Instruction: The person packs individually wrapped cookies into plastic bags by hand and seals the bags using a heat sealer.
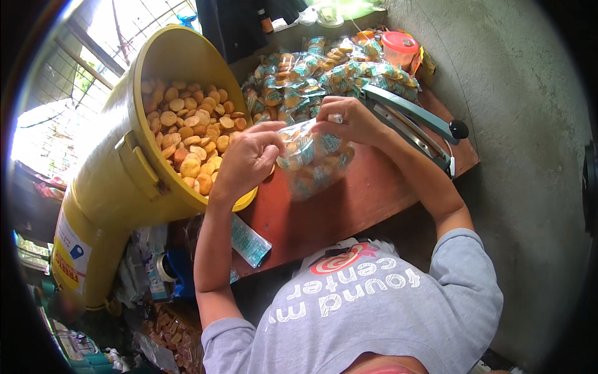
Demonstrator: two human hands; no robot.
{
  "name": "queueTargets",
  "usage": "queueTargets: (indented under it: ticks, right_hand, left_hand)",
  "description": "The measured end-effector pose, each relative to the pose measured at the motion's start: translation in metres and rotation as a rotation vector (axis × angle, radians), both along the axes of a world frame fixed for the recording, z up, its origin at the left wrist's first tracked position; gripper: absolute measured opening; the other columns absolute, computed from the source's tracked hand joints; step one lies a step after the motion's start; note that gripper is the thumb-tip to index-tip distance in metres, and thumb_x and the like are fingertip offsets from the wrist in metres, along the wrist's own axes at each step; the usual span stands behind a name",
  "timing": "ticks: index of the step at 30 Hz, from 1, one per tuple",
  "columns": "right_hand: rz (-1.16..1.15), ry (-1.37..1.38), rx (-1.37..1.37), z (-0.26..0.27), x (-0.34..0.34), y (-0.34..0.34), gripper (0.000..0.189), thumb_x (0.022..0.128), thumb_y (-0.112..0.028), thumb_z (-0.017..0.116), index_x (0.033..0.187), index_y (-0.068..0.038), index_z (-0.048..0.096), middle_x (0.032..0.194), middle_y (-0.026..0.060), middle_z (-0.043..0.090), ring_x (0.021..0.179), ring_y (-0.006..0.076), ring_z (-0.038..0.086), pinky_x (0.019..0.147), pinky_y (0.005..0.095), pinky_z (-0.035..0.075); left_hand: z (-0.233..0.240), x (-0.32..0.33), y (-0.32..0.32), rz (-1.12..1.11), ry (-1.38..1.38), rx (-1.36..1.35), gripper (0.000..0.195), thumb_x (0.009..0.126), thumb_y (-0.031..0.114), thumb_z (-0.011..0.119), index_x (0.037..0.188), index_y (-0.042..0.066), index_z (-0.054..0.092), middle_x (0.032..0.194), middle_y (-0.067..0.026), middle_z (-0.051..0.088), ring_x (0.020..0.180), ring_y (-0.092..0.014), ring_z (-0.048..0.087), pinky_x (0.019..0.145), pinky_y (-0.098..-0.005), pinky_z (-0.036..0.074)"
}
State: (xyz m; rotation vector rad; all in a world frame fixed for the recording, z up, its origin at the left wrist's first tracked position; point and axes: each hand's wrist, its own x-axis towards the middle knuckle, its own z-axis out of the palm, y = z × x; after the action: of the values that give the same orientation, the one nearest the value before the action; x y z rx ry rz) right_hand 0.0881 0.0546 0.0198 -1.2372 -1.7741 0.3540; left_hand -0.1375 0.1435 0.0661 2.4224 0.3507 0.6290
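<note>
Before me, above a red tabletop [373, 187], a clear plastic bag [315, 159] of small packets with teal print hangs between my hands. My left hand [250, 156] pinches its upper edge on one side. On the other side my right hand [348, 119] grips the gathered top edge. Behind the bag lies a heap of small clear packets of round biscuits [299, 70]. Close beyond my right hand is a hand-lever impulse sealer [411, 121] with a black knob. A tilted yellow plastic drum [112, 187] of loose round biscuits [196, 135] opens beside my left hand.
A stack of flat printed wrappers [250, 240] lies at the table's near edge. A tub with a red lid [400, 43] stands at the far right, by the concrete wall [504, 117]. A blue tape dispenser [182, 273] sits below the drum. A small brown bottle [265, 21] is at the back.
</note>
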Motion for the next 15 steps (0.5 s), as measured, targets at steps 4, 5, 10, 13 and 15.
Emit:
queueTargets:
  ticks: [4,5,10,13,15]
  right_hand:
    - [-0.064,0.055,-0.022,0.002,0.002,-0.001,0.015,0.079,-0.014,0.068,0.075,-0.001,0.061,0.069,0.0009,0.052,0.066,0.0078,0.047,0.059,0.0238,0.04]
    - [-0.071,0.068,-0.04,0.007,0.001,-0.002,0.016,0.081,-0.014,0.067,0.076,-0.001,0.06,0.068,-0.0007,0.05,0.065,0.0056,0.045,0.058,0.0222,0.039]
    - [-0.02,0.341,-0.183,0.042,-0.001,-0.026,0.022,0.083,-0.016,0.064,0.07,-0.001,0.056,0.069,-0.0034,0.047,0.065,0.0035,0.042,0.056,0.0198,0.036]
    - [-0.049,-0.097,-0.06,0.036,0.005,-0.032,0.023,0.081,-0.018,0.066,0.067,-0.002,0.056,0.073,-0.0014,0.048,0.068,0.0069,0.044,0.059,0.0222,0.038]
    - [-0.032,-0.071,-0.182,0.028,0.015,-0.038,0.024,0.077,-0.02,0.07,0.065,-0.003,0.057,0.079,0.0009,0.051,0.074,0.0113,0.048,0.066,0.0256,0.04]
  left_hand:
    - [0.018,-0.003,-0.011,0.185,0.183,0.062,0.026,0.075,0.024,0.069,0.069,0.0,0.061,0.1,-0.0167,0.063,0.069,-0.019,0.063,0.06,-0.0287,0.049]
    - [0.019,-0.004,-0.011,0.186,0.184,0.062,0.026,0.075,0.024,0.069,0.069,0.0,0.061,0.1,-0.0167,0.063,0.069,-0.019,0.063,0.06,-0.0287,0.049]
    - [0.019,-0.003,-0.022,0.175,-0.195,0.005,0.019,0.075,0.013,0.069,0.069,0.0,0.057,0.094,-0.0151,0.064,0.075,-0.02,0.063,0.064,-0.0308,0.05]
    - [0.003,-0.003,-0.02,0.168,-0.138,-0.114,0.017,0.074,0.01,0.07,0.069,0.0,0.056,0.095,-0.0147,0.065,0.082,-0.022,0.063,0.068,-0.0325,0.05]
    - [-0.008,-0.004,-0.012,0.138,-0.025,-0.118,0.017,0.073,0.009,0.07,0.07,0.0,0.057,0.095,-0.0149,0.064,0.085,-0.022,0.063,0.07,-0.0328,0.049]
